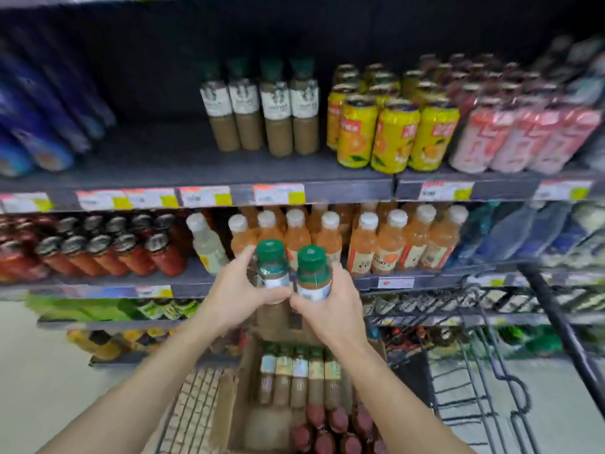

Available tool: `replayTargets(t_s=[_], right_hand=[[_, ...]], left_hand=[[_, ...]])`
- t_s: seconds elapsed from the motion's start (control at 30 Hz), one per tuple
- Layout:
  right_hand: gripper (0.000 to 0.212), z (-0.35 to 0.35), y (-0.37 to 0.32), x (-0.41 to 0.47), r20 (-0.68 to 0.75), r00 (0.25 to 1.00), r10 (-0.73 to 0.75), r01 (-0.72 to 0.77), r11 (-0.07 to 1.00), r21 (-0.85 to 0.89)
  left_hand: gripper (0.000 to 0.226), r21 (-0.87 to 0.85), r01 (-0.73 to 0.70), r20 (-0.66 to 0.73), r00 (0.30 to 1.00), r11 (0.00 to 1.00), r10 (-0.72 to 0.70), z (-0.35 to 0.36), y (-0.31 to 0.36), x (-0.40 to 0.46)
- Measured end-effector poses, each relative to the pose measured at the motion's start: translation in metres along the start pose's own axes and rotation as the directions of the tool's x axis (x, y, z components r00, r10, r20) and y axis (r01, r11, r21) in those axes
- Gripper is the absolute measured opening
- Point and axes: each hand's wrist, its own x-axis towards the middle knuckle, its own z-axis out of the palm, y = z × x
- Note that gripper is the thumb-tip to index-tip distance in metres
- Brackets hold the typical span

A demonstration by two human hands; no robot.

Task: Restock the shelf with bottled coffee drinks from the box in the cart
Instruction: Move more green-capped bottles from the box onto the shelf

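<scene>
My left hand [233,291] grips a green-capped coffee bottle [272,263], and my right hand [330,309] grips a second coffee bottle [312,271] beside it. Both bottles are upright and raised in front of the middle shelf, above the cardboard box [229,407] in the cart. The box holds several more coffee bottles [299,371] and some red-capped ones lower down. On the upper shelf [163,158] stands a row of coffee bottles [262,109] of the same kind, with bare shelf to their left.
Yellow cans [396,136] and pink cans [523,136] stand right of the coffee row, blue packs [39,126] far left. The middle shelf holds red bottles [98,250] and orange juice bottles [393,237]. The black wire cart [540,309] frame rises at the right.
</scene>
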Motion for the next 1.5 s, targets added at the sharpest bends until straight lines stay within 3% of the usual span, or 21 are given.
replayTargets(t_s=[0.1, 0.3, 0.7, 0.93, 1.27, 1.5], right_hand=[[0.048, 0.003, -0.046, 0.011, -0.02, 0.995, -0.094, 0.094, 0.996, 0.0], [0.05, 0.039, -0.124, 0.03, -0.083, 0.98, -0.182, 0.187, 0.981, 0.056], [0.049, 0.094, -0.226, 0.093, -0.222, 0.925, -0.309, 0.309, 0.95, -0.036], [0.058, 0.097, -0.241, 0.134, -0.261, 0.928, -0.267, 0.281, 0.959, 0.02], [0.071, 0.083, -0.225, 0.184, -0.152, 0.974, -0.169, 0.185, 0.978, 0.099], [0.078, 0.077, -0.207, 0.211, -0.04, 0.988, -0.148, 0.153, 0.975, 0.162]], left_hand=[[0.059, -0.002, -0.094, -0.086, 0.992, 0.996, 0.094, -0.045, 0.019, 0.0], [0.056, 0.002, -0.223, -0.172, 0.96, 0.975, 0.22, -0.131, 0.029, 0.012], [0.054, -0.07, -0.362, -0.238, 0.911, 0.93, 0.337, -0.238, 0.027, 0.075], [0.058, -0.087, -0.388, -0.242, 0.902, 0.918, 0.358, -0.248, 0.035, 0.121], [0.054, -0.153, -0.341, -0.321, 0.905, 0.928, 0.28, -0.204, 0.034, 0.168], [0.066, -0.113, -0.306, -0.335, 0.907, 0.945, 0.254, -0.19, 0.028, 0.189]])
